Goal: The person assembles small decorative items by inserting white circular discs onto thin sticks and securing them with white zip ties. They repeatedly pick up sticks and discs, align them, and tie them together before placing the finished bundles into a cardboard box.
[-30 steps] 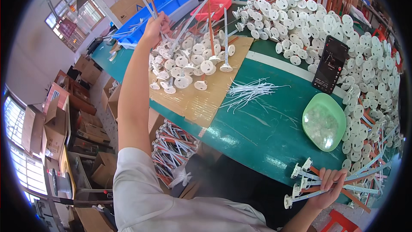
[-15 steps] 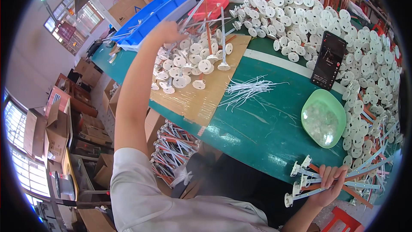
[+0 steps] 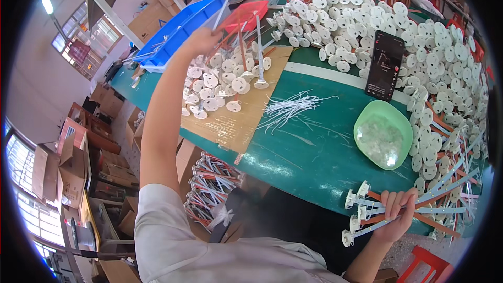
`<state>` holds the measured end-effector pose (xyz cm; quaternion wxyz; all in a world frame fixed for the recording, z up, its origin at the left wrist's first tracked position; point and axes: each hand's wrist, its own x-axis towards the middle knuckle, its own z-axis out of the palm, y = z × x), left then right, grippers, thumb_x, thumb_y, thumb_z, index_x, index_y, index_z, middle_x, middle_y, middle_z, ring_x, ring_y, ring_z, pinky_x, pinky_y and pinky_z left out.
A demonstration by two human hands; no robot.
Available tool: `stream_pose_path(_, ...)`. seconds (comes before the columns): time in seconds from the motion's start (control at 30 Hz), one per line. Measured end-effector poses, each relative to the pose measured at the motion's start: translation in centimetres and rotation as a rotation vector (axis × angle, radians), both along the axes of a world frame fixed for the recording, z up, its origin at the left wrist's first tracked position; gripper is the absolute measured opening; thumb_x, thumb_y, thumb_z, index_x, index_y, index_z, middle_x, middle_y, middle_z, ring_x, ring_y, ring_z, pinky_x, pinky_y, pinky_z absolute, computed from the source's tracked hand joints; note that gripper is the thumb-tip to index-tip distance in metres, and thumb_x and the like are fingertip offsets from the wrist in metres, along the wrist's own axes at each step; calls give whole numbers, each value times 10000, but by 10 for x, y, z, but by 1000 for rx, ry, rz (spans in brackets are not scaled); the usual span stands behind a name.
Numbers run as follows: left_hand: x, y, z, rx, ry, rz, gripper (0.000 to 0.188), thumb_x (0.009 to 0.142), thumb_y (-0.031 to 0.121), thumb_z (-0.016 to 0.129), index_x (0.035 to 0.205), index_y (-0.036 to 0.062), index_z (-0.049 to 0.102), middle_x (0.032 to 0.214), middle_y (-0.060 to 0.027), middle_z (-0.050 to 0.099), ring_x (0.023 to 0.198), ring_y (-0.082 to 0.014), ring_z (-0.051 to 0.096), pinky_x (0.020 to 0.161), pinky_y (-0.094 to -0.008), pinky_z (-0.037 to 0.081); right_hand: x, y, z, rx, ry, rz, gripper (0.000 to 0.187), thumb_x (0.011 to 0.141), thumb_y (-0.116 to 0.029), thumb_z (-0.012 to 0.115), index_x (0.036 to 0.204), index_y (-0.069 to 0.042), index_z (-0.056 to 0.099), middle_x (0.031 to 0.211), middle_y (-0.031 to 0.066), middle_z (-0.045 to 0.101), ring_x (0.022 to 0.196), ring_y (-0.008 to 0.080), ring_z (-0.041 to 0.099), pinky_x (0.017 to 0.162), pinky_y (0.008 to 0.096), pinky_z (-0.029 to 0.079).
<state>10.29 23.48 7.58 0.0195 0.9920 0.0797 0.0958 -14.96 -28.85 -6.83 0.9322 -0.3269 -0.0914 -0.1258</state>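
Note:
My right hand (image 3: pixel 397 214), at the lower right, is closed around a bundle of LED strips (image 3: pixel 436 197), orange and white, with round white end caps (image 3: pixel 348 237) toward the left. My left hand (image 3: pixel 201 42) reaches far out over a pile of similar pieces with white round caps (image 3: pixel 228 66) on cardboard (image 3: pixel 234 127). A pale LED strip (image 3: pixel 224 7) rises from its fingers, which look closed on it; its lower end is hidden. One capped strip (image 3: pixel 259 50) stands upright at the pile's right side.
Thin white ties (image 3: pixel 293 107) lie on the green tabletop (image 3: pixel 314 152). A light green bowl (image 3: pixel 385 163) holds small clear pieces. A phone (image 3: pixel 385 65) leans on a large heap of white-capped strips (image 3: pixel 445 57). Behind are a blue bin (image 3: pixel 178 29) and red basket (image 3: pixel 246 14).
The view has shifted, so the table things appear further left. My left hand, blurred before, has risen slightly with the pale strip. My right hand keeps its bundle.

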Motion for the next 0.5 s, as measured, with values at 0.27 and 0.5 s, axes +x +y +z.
stream_pose_path(0.27, 1, -19, -10, -5, 51, -11, 510, 864, 470, 575, 877, -30, 677, 774, -189, 655, 734, -294, 647, 670, -401, 492, 1, -2, -2, 48, 47, 29, 280, 1039, -231, 328, 795, -108, 390, 485, -45, 336, 406, 58, 279, 572, 261, 312)
stream_pose_path(0.5, -41, -18, 30, -590, 137, -49, 339, 977, 346, 474, 910, 48, 620, 727, -83, 636, 539, -105, 525, 440, -262, 380, 0, -3, 2, 96, 78, 34, 299, 1048, -225, 299, 786, -109, 384, 486, -53, 285, 402, 53, 244, 533, 247, 295)
